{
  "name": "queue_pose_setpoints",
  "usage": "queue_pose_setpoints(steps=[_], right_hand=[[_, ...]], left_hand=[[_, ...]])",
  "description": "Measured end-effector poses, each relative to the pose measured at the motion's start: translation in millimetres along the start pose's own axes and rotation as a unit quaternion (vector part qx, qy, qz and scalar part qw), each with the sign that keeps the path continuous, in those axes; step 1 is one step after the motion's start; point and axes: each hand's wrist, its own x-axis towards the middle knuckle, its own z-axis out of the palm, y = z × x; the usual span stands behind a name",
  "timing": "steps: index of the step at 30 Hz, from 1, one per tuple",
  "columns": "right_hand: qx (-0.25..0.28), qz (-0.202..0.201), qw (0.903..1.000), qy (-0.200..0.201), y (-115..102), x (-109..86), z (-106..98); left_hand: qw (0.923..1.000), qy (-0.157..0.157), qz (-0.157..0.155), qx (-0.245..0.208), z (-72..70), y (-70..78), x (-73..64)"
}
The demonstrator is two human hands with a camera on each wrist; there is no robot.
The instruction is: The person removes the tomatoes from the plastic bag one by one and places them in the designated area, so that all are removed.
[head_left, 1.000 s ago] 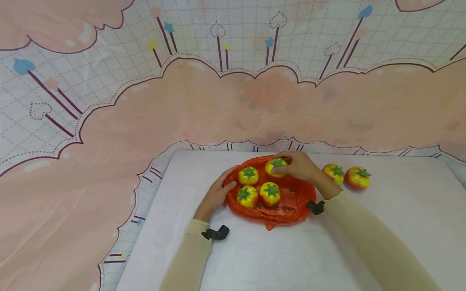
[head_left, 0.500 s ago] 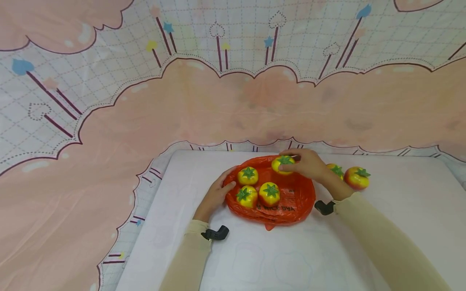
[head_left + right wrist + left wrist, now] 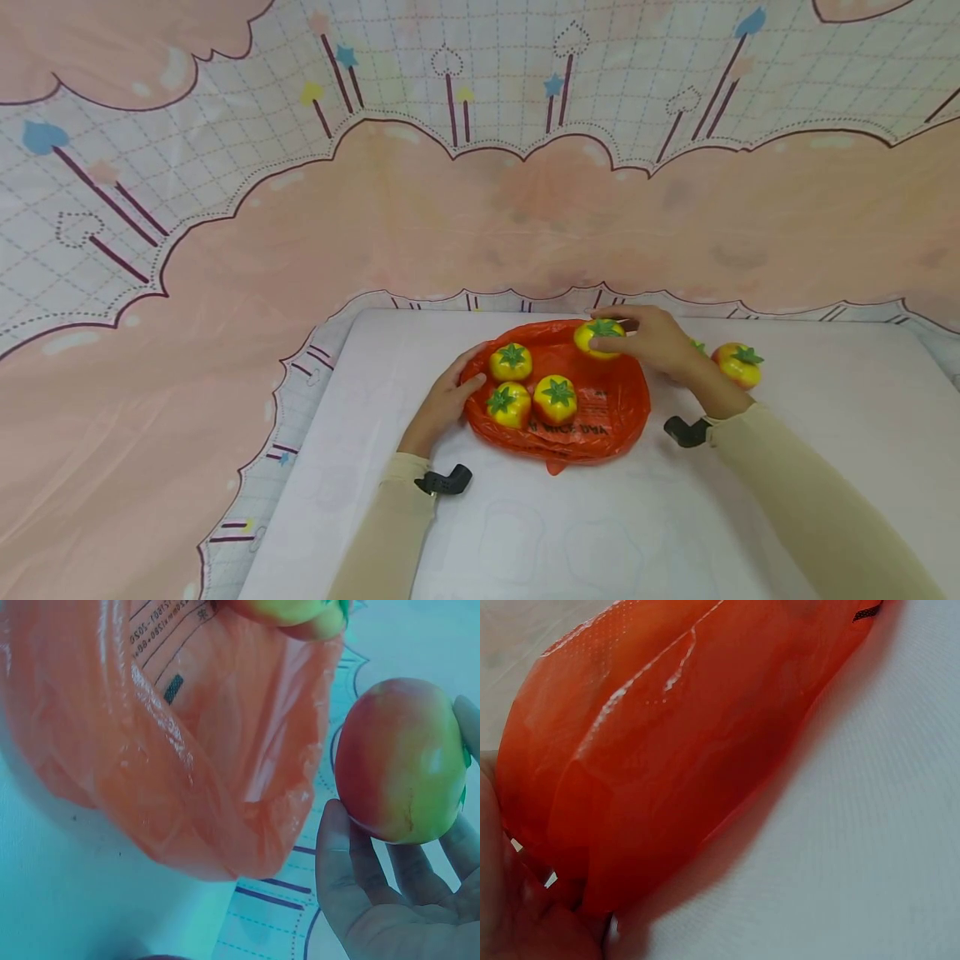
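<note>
In the head view a red plastic bag (image 3: 611, 400) lies with its mouth spread wide. Three yellow-and-red toy fruits with green star-shaped tops, one of them the front left fruit (image 3: 508, 406), sit inside its left half. My left hand (image 3: 444, 402) grips the bag's left rim, the thumb over the edge; the left wrist view shows red film (image 3: 682, 750) beside that hand. Over the bag's back right rim my right hand (image 3: 660, 343) holds another such fruit (image 3: 595, 342) between thumb and fingers. The right wrist view shows this fruit (image 3: 401, 761) above the bag's edge.
Right of the bag, a fruit (image 3: 737, 365) stands on the white table (image 3: 825, 433); a second one beside it is mostly hidden behind my right hand. A cloth (image 3: 450, 217) with a printed pattern hangs behind the table.
My right hand has moved right with the fruit, from over the bag's back middle to its back right rim. It now covers more of one fruit on the table. My left hand stays put.
</note>
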Motion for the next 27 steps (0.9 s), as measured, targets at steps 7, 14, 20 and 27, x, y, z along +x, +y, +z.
queue_pose_setpoints(steps=[7, 14, 20, 27], right_hand=[[-0.008, 0.007, 0.9999, 0.009, -1, -8.3, -6], [-0.036, 0.004, 0.9991, 0.023, 1, -18.2, -15], [-0.039, 0.011, 0.9986, 0.034, 5, -26.4, -22], [-0.013, 0.04, 0.9986, 0.033, 6, -35.1, -28]], left_hand=[[1.0, -0.001, -0.006, 0.004, -0.7, -1.3, -0.1], [0.9999, -0.002, -0.007, 0.009, -1.7, -1.2, -1.0], [0.9999, -0.005, -0.01, 0.012, -2.4, -2.0, -0.4], [0.9999, -0.006, -0.004, 0.013, -2.7, -3.9, -0.2]])
